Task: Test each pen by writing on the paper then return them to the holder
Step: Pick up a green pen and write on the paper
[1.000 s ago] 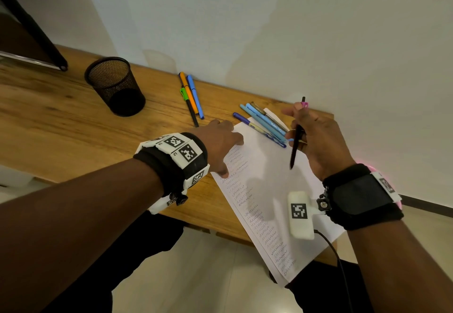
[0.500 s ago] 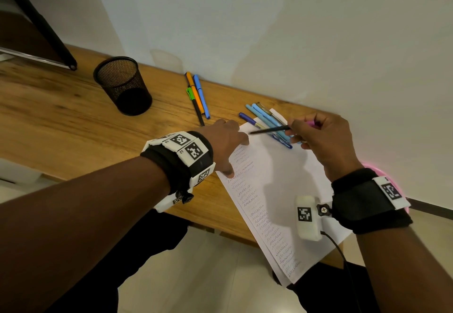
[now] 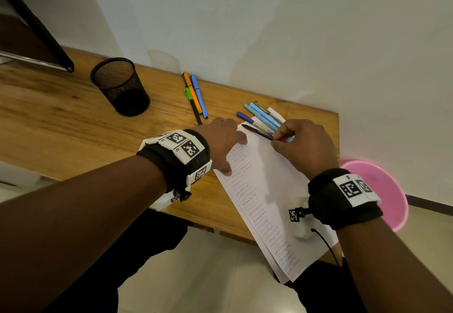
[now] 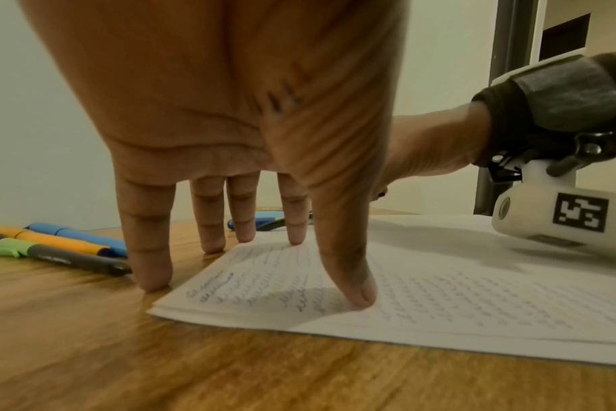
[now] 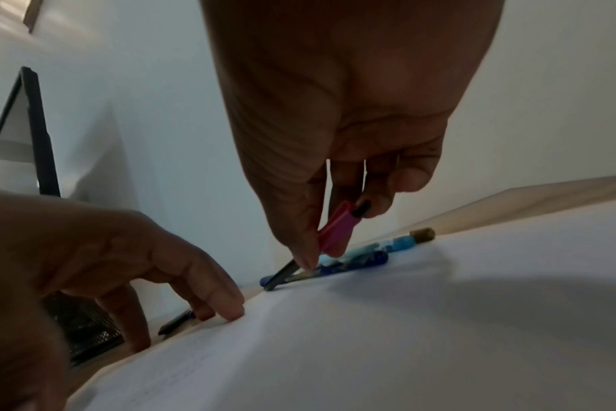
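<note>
My right hand (image 3: 304,146) pinches a black pen (image 3: 256,131) with a pink clip (image 5: 336,230). The pen lies almost flat, its free end pointing left and touching the far end of the white paper (image 3: 269,190), right beside a row of blue pens (image 3: 263,117). My left hand (image 3: 220,141) is spread flat, thumb and one finger pressing on the paper's left edge (image 4: 264,278) and the other fingers on the table. The black mesh holder (image 3: 120,87) stands at the far left with no pens showing in it.
An orange, a blue and a green-capped pen (image 3: 195,97) lie between holder and paper. The sheets carry columns of scribbles and overhang the wooden table's (image 3: 61,126) near edge. A pink tub (image 3: 382,190) sits on the floor at right. A dark-framed board (image 3: 36,30) leans at far left.
The right hand tipped the black pen from upright to nearly flat and lowered it onto the paper's far end by the blue pens. The left hand stayed on the paper.
</note>
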Motion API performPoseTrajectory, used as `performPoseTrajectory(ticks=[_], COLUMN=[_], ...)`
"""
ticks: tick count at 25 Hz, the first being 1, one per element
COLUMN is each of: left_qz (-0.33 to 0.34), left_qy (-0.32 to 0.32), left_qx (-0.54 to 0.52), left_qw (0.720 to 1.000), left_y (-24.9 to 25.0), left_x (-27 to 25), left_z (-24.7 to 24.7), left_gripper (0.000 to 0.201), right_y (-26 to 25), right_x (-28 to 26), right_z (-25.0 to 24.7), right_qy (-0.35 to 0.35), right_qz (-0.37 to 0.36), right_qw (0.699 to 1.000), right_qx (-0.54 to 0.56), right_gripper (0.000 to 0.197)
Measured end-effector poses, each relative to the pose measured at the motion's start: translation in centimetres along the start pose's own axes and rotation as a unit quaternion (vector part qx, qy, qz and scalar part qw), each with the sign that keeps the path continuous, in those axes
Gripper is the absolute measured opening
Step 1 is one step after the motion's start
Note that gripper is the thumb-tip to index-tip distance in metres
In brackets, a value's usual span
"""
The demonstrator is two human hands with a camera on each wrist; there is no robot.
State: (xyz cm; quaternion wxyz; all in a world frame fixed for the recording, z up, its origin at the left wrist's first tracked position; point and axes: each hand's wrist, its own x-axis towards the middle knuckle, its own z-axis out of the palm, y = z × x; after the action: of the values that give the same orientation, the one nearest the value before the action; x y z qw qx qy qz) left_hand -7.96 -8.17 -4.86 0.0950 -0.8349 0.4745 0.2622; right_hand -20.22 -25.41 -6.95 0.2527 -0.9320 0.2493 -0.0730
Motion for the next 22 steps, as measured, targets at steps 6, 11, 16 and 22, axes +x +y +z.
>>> performPoseTrajectory(ticks=[6,11,16,22], left_qz=[-0.001,-0.195,-0.301,-0.32], left_qy=[0.107,0.178,0.119,0.118], left_qx=[-0.06,-0.149,-0.185,-0.157], left_qw=[0.992,0.953,0.928,0.927], left_y=[-2.1,-6.5,-9.2,-9.1], left_x=[-0.4,0.1,1.6,2.1], left_z=[-0.9,-2.2,0.3,0.3], left_gripper=[0.045,0.036,0.06,0.062], right_y=[0.8,1.3,2.3,2.9], right_x=[0.8,0.6,0.1,-0.1], right_z=[0.6,-0.7,-1.9,-2.7], right_qy=[0.004,0.032,0.035,0.04], right_qz=[0.012,0.022,0.04,0.048], right_qw=[0.999,0.996,0.995,0.994], right_qx=[0.03,0.084,0.087,0.089], right_gripper=[0.006,0.011,0.011,0.012])
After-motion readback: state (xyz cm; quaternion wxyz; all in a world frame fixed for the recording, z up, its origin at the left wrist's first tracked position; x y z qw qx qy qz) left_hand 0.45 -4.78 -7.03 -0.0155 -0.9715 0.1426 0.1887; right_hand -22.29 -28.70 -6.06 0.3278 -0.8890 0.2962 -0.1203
